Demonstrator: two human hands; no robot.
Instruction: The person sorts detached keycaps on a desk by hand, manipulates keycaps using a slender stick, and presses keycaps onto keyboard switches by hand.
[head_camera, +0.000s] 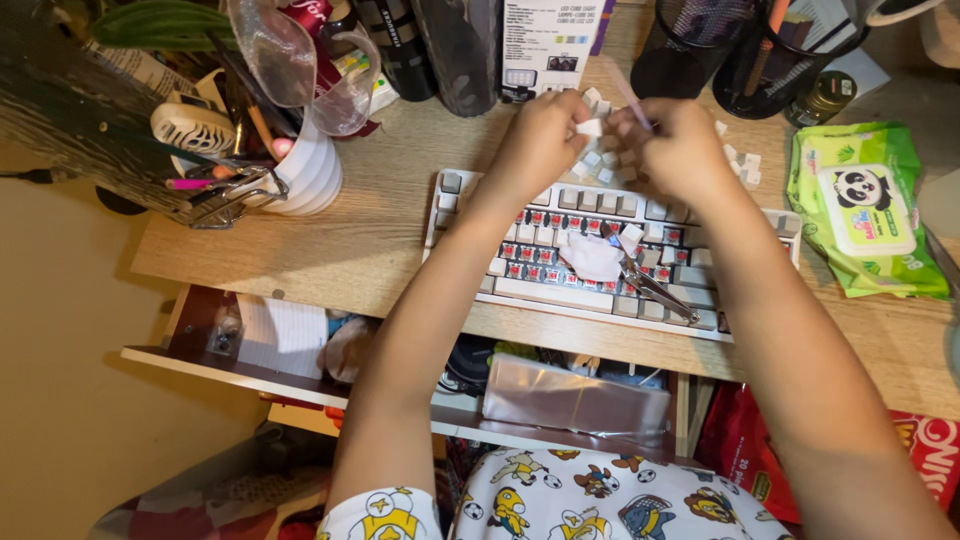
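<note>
A white keycap is pinched in the left hand at twelve o'clock above the keyboard, apparently raised so it can be cleaned; the right hand is closed around a thin pink stick. Loose keycaps are piled at one o'clock, and metal tweezers are left on the bared switches

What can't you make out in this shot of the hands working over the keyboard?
All in the head view:
- The thin stick in the right hand: motion-blurred, kind unclear.
- Loose keycaps behind the hands: partly hidden, so they cannot be counted.
- How the left hand grips the white keycap: its fingertips are turned away.
- The keyboard: its right end is covered by the right forearm.
- The open drawer's contents: dark, and blocked by the arms.
</note>
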